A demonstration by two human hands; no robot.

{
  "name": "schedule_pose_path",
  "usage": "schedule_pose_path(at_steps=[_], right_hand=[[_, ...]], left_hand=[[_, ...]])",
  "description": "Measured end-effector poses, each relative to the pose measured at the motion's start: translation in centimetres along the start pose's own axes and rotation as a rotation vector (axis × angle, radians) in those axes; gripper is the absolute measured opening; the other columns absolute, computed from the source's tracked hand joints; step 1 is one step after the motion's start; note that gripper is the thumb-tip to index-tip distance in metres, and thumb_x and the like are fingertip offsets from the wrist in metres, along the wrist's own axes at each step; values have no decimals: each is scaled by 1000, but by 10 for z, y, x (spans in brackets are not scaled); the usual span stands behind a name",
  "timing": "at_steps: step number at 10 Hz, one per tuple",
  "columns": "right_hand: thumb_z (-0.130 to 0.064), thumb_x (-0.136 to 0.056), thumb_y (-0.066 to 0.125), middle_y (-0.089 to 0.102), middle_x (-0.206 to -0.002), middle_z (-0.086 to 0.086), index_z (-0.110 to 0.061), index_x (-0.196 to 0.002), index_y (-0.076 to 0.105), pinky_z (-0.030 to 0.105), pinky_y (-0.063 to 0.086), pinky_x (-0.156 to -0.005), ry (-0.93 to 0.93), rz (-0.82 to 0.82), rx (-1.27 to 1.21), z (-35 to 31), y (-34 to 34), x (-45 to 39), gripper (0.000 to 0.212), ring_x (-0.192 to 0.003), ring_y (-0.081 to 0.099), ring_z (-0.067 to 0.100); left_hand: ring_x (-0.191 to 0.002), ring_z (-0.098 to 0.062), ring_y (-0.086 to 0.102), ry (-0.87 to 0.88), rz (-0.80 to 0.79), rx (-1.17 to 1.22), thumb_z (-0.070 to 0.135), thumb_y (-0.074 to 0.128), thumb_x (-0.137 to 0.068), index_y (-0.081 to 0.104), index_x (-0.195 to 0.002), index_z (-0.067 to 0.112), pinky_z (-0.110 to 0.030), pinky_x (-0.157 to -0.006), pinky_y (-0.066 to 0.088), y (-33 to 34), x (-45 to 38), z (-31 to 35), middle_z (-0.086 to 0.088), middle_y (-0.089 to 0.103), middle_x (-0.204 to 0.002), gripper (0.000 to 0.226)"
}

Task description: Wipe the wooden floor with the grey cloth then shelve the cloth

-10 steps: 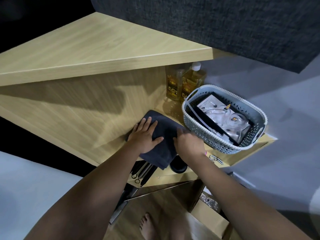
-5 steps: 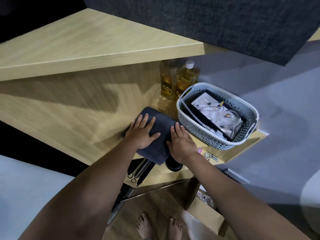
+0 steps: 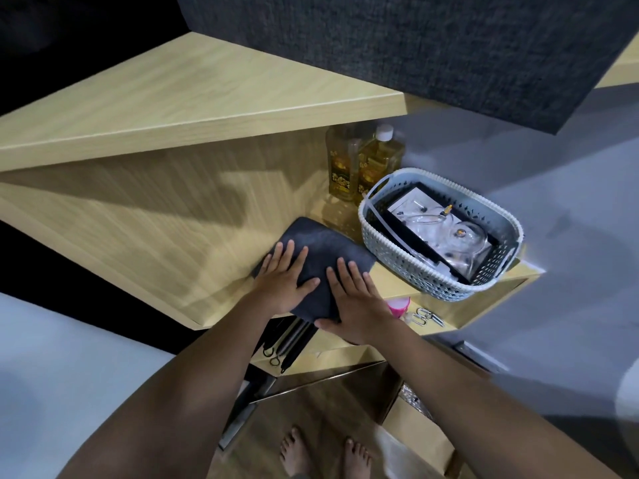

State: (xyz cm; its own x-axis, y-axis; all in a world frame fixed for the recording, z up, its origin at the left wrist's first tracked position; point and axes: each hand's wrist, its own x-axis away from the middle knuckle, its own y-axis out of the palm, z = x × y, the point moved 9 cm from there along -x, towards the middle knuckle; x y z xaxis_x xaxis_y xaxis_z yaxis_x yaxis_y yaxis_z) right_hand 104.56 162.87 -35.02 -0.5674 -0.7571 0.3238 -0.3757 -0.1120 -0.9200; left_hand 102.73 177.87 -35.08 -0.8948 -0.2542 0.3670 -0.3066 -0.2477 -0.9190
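The folded grey cloth (image 3: 323, 247) lies flat on the wooden shelf (image 3: 397, 292), left of a basket. My left hand (image 3: 281, 276) presses on the cloth's left half with straight, spread fingers. My right hand (image 3: 356, 299) lies flat on its right front part, thumb along the near edge. The cloth's near edge overhangs the shelf front slightly. The wooden floor (image 3: 311, 420) shows far below, with two bare feet (image 3: 325, 454) on it.
A pale woven basket (image 3: 439, 281) holding a black box and clear glassware stands right of the cloth. Two amber bottles (image 3: 363, 167) stand behind. A pink lid (image 3: 399, 304) and metal hooks (image 3: 427, 316) lie on the lower shelf, springs (image 3: 290, 344) beside them. A wooden top (image 3: 193, 98) overhangs.
My right hand went from curled at the cloth's front edge to lying flat on it. My left hand stayed pressing on the cloth.
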Motion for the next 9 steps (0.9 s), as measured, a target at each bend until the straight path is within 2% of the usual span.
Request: schedule_pose_path(at_steps=[2,4,5,6,7,8,9], right_hand=[[-75,-94,25,-28,-164,10,-19,-159,-16,43,-10,-124,23,19,8,8,-4,-7,96,-151,-26,27],[-67,-98,32,-15,-168,12,-21,-162,-3,43,-4,-123,-9,101,-121,7,-18,-12,85,-155,-13,31],[-64,-99,33,-20,-167,13,-22,-161,-6,43,-7,-123,-19,40,-31,7,-9,-9,85,-154,-18,31],[-62,-98,40,-15,-167,16,-21,-162,-1,45,-3,-123,-33,56,-78,4,-17,-7,86,-155,-12,34],[-59,-97,47,-3,-169,13,-22,-162,7,50,9,-122,-57,111,-84,-2,-29,-2,84,-154,3,36],[-54,-97,49,19,-165,5,-26,-158,22,49,23,-115,-93,219,-74,-16,-51,7,73,-145,24,33],[-47,-99,49,43,-152,2,-26,-153,36,43,33,-108,-189,306,-149,-35,-81,14,60,-134,41,29]], left_hand=[[-153,-20,-21,14,27,18,66,28,-100,-8,-160,30,-40,-124,-8,-4,6,-1,0,-20,-167,79],[-155,-19,-5,47,138,106,54,46,-100,21,-159,30,-42,-125,1,-16,12,8,3,6,-169,69],[-155,-19,-7,8,129,138,54,47,-100,19,-159,32,-43,-125,4,-10,23,6,4,3,-168,69],[-154,-20,0,9,175,188,50,53,-98,27,-156,30,-41,-124,12,-14,36,1,4,11,-166,67],[-153,-17,6,41,166,240,42,59,-97,37,-153,27,-37,-124,14,-14,51,-2,5,19,-164,61],[-148,-18,23,38,260,317,34,62,-97,47,-146,25,-34,-119,26,-35,73,-8,5,33,-157,52],[-132,-17,48,75,375,435,26,60,-98,49,-144,23,-37,-109,41,-66,95,-9,4,45,-146,47]])
